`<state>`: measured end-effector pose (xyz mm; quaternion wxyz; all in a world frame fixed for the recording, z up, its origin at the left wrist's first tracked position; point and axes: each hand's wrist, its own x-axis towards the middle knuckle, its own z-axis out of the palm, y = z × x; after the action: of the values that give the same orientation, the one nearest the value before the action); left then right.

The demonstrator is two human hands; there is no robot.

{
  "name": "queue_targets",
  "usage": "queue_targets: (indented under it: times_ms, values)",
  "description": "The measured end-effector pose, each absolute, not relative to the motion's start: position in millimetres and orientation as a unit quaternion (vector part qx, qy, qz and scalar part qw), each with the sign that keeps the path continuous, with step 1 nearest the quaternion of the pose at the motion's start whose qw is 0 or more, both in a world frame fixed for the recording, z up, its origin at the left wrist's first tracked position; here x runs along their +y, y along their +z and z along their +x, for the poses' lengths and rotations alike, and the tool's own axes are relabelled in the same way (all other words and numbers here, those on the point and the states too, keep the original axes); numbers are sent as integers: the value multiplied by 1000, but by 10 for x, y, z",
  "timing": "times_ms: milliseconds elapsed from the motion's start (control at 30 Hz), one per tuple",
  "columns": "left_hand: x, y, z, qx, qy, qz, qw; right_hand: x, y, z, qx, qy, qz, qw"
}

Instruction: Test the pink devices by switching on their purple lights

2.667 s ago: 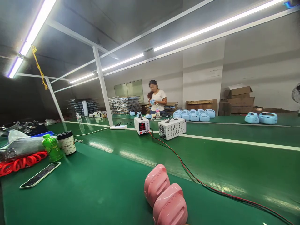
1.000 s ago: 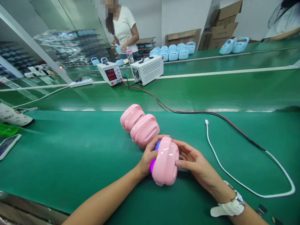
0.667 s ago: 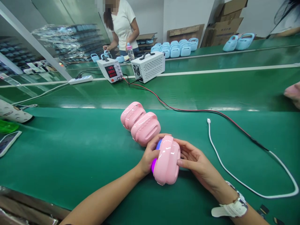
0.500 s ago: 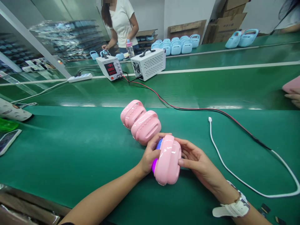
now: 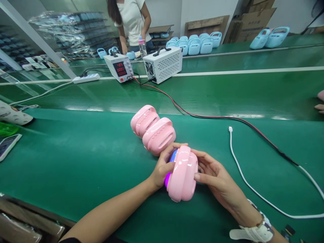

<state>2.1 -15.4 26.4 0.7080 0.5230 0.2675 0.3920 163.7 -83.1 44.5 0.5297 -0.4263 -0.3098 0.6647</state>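
A glossy pink speaker-like device (image 5: 182, 175) stands on edge on the green belt (image 5: 76, 158), with a purple and blue glow on its left face. My left hand (image 5: 162, 167) cups that lit face. My right hand (image 5: 211, 172) presses flat against its right side. Two more pink devices (image 5: 159, 135) (image 5: 143, 119) lie in a row just behind it, touching one another.
A white cable (image 5: 255, 189) and a red-black lead (image 5: 215, 117) cross the belt to the right. A power supply (image 5: 118, 67) and a white box (image 5: 163, 64) stand farther back. A phone (image 5: 7, 145) lies at the left edge. A person in white (image 5: 131, 20) works beyond, near blue devices (image 5: 194, 44).
The view dropped from the hall to the belt and my hands took hold of a third pink device. Over the last second they barely moved. A hand at the right edge drew back.
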Motion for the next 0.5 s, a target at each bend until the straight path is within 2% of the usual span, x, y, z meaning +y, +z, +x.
queue_targets:
  times_ms: [500]
  values:
    - [-149, 261, 17, 258, 393, 531, 705, -796, 406, 1683, -329, 685, -395, 516]
